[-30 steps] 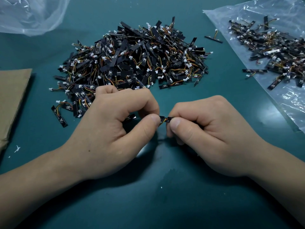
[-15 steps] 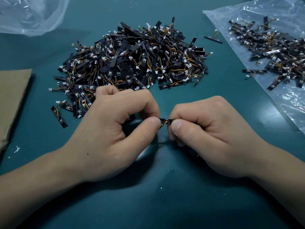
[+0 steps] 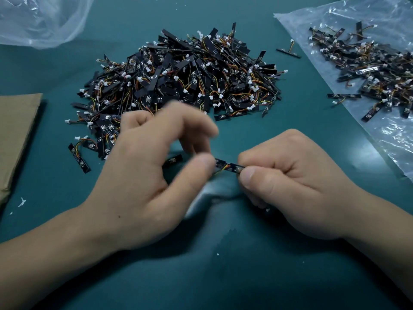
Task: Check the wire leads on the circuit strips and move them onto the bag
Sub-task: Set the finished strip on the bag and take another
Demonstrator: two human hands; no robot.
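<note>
Smooth teal table (image 3: 223,276) with a dull sheen, and at its middle, toward the far edge, a big tangled pile (image 3: 178,81) of circuit strips: thin, flat, matte black bars, each trailing fine yellow, orange and red leads that end in a small white plug. One lone strip (image 3: 288,52) lies apart, between the pile and the bag.

The bag (image 3: 391,139) is clear, crinkled, glossy film lying flat along the right edge. A smaller heap of sorted strips (image 3: 368,63) rests on it toward the far right corner.

Near the front, the held strip (image 3: 228,166) hangs level between the two hands, just above the table. It is short, black and narrow, with an orange and yellow lead curving off its underside near its left end.

The right hand (image 3: 297,186) has it: thumb (image 3: 257,177) pressed against the curled forefinger, pinching the strip's right end, the other fingers tucked under into the palm.

The left hand (image 3: 143,175) is smeared with motion. Its thumb tip (image 3: 196,166) sits at the strip's left end and the fingers arch above it, but through the blur I cannot tell whether they pinch the strip or stand clear of it. Another strip (image 3: 173,159) lies on the table beneath that arch.

A second sheet of wrinkled clear plastic (image 3: 33,19) bunches at the far left corner. A flat piece of brown cardboard (image 3: 15,130) lies along the left edge.
</note>
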